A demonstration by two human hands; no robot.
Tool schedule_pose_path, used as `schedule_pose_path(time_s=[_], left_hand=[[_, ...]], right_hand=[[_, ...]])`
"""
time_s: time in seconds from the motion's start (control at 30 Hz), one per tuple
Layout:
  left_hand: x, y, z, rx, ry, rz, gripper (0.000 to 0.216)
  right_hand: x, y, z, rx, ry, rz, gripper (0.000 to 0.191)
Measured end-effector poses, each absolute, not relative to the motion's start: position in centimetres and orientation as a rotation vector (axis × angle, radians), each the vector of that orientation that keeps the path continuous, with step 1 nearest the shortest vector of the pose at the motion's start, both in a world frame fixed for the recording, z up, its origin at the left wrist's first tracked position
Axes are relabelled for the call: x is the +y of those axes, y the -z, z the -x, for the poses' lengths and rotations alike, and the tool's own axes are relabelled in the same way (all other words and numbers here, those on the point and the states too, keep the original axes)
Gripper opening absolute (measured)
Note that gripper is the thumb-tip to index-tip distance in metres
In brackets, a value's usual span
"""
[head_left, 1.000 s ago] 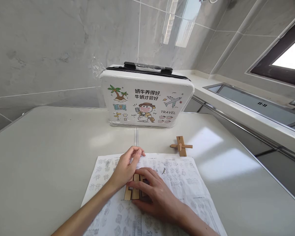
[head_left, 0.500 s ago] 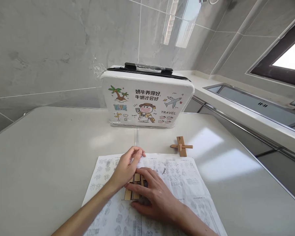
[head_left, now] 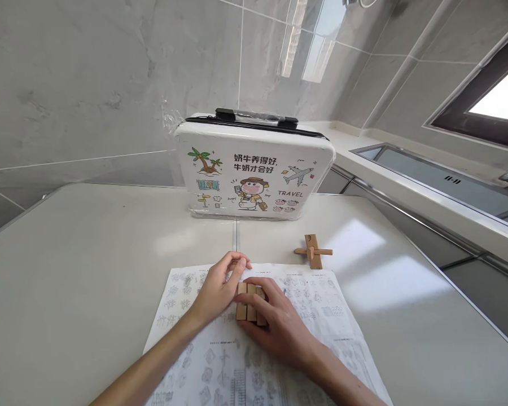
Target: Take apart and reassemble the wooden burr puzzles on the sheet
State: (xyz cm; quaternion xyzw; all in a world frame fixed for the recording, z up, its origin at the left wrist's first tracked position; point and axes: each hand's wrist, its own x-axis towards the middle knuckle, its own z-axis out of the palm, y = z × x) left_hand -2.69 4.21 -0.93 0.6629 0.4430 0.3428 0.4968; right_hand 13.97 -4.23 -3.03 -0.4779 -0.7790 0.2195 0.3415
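Hands and wooden blocks (head_left: 248, 304) on a printed paper (head_left: 322, 316), seen from the head camera. Three short blocks stand side by side, touching one another, near the paper's far edge and between the two hands. Right hand (head_left: 279, 327) lies over them from the near right: its fingers (head_left: 260, 283) are bent across the tops and right side of the blocks, closed around them, with the thumb low at the near side. Left hand (head_left: 215, 290) sits just left of the blocks, loosely curled, its fingertips (head_left: 240, 263) bent down at the paper's far edge; whether it grips the blocks or only rests against them cannot be told. Paper, covered with small diagrams, lies flat on a pale table (head_left: 88, 265). Assembled wooden cross (head_left: 313, 251) stands on the table just beyond the paper's far right corner, apart from both hands. White picture-printed case (head_left: 254, 169) stands upright at the table's far edge, against the tiled wall.
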Motion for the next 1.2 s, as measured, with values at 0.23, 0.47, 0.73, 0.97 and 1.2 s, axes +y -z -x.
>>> schedule_pose_path(time_s=[0.23, 0.47, 0.73, 0.97, 1.2], left_hand=[[4.2, 1.2, 2.7, 1.074, -0.813, -1.691, 0.025], [3.8, 1.8, 2.5, 1.042, -0.795, -2.050, 0.016], [4.0, 2.8, 2.4, 1.031, -0.852, -2.230, 0.016], [4.2, 3.1, 2.3, 1.184, -0.937, -2.239, 0.010], [4.2, 3.2, 2.3, 1.286, -0.921, -2.290, 0.017]], right_hand=[[-3.6, 3.3, -15.1, -1.924, -0.575, 1.327, 0.058], [-3.2, 3.4, -15.4, -1.890, -0.556, 1.343, 0.058], [-2.9, 3.7, -16.1, -1.830, -0.541, 1.422, 0.064], [-2.8, 3.6, -17.1, -1.831, -0.584, 1.559, 0.082], [-2.4, 2.7, -19.0, -1.891, -0.747, 1.538, 0.083]])
